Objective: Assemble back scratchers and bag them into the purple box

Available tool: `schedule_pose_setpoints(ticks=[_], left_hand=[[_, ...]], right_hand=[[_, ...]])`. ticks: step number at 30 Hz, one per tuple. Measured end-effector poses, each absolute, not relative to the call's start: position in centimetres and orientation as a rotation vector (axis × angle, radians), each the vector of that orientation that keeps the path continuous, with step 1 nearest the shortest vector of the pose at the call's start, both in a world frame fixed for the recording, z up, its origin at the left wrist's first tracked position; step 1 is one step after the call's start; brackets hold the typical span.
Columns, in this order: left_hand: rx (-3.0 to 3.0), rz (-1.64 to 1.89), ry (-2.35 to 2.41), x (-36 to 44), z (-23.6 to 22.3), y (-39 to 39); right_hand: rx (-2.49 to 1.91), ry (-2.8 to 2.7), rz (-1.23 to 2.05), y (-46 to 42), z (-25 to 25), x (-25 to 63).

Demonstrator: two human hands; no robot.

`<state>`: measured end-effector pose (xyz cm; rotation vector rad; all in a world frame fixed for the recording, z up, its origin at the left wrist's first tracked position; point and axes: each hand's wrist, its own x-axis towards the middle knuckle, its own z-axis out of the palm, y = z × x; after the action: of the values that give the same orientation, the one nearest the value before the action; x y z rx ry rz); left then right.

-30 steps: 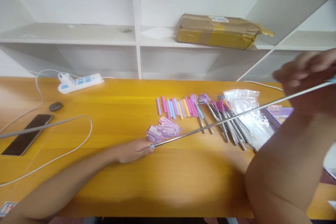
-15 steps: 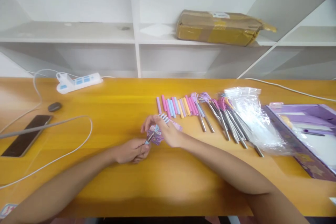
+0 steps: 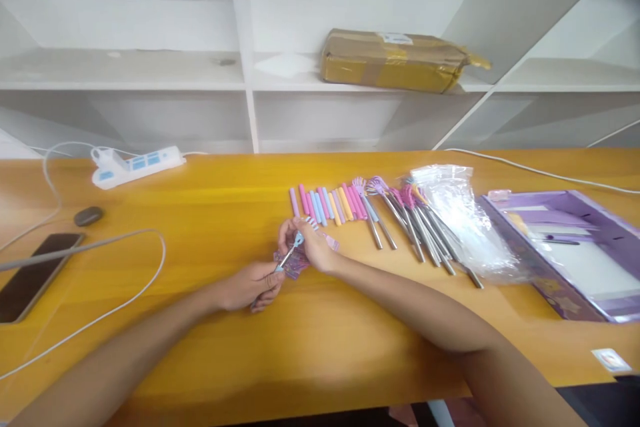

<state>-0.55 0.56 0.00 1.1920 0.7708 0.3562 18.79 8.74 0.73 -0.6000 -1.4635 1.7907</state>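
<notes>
My left hand (image 3: pixel 253 285) is closed round the lower end of a short metal rod with a blue tip (image 3: pixel 289 256), a collapsed telescopic stick. My right hand (image 3: pixel 310 243) cups the rod's claw head, fingers curled over it. Both hands hover over a small pile of pink and purple cards (image 3: pixel 299 261) on the yellow table (image 3: pixel 210 213). Just behind lie a row of pastel sleeves (image 3: pixel 327 203) and a bunch of metal sticks with coloured claw heads (image 3: pixel 413 220).
A clear plastic bag (image 3: pixel 457 217) and an open purple box (image 3: pixel 575 253) lie to the right. At the left are a phone (image 3: pixel 35 277), a grey cable (image 3: pixel 100 240), a small dark oval object (image 3: pixel 89 215) and a white power strip (image 3: pixel 135 165). A cardboard parcel (image 3: pixel 395 60) rests on the white shelf.
The long extended rod has been pushed together to a short length. My right hand came from far right down to the left hand. The view shifted slightly right.
</notes>
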Motion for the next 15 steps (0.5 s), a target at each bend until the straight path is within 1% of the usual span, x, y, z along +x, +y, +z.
schedule_pose_setpoints(ticks=[3, 6, 9, 10, 12, 14, 15], left_hand=[[1.186, 0.377, 0.754, -0.6, -0.2, 0.7], [1.178, 0.387, 0.718, -0.6, -0.4, 0.8], [1.192, 0.381, 0.697, -0.6, -0.5, 0.9], [1.199, 0.381, 0.700, -0.6, -0.5, 0.9], [1.208, 0.392, 0.711, -0.5, -0.6, 0.8], [1.208, 0.403, 0.719, -0.5, -0.7, 0.8], [1.205, 0.402, 0.722, -0.5, -0.7, 0.7]], right_hand=[[-0.622, -1.589, 1.763, 9.0, 1.9, 19.7], [-0.636, -1.742, 1.817, 8.2, 3.2, 21.7], [-0.626, -1.936, 1.694, 6.4, 3.9, 24.8], [-0.626, -2.016, 1.588, 6.0, 4.0, 26.0], [-0.682, -2.199, 1.257, 5.8, 3.8, 28.6], [-0.869, -2.280, 0.802, 6.8, 3.5, 31.5], [-0.995, -2.237, 0.567, 7.6, 3.3, 33.0]])
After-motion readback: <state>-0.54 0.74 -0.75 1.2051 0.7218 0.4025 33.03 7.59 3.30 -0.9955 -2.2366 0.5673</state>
